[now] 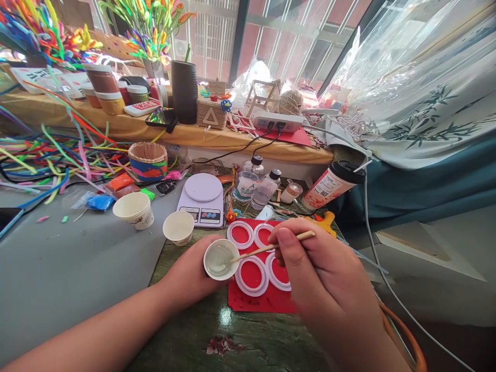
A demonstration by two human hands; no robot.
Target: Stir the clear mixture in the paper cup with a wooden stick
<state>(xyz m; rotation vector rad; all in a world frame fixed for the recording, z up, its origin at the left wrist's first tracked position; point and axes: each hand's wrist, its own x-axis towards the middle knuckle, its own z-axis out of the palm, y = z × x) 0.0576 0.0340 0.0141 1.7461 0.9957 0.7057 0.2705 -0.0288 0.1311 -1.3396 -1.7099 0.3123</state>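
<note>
My left hand [189,269] is wrapped round a paper cup [221,259] that holds a clear liquid. Pinched in my right hand [310,258] is a thin wooden stick [263,250], its lower end inside the cup. Beneath and to the right of the cup lies a red sheet [242,303] bearing several round white molds [251,276] with red showing through their middles. My right hand partly hides the molds at the right. Just behind my left hand stands an empty paper cup [179,228].
Behind the hands are a white digital scale [200,200], a bottle labelled A [246,181], another clear bottle [266,190] and a tilted drink cup [329,186]. Stacked paper cups [134,211] stand left. A power strip [279,123] sits on the ledge; its white cable runs down the right.
</note>
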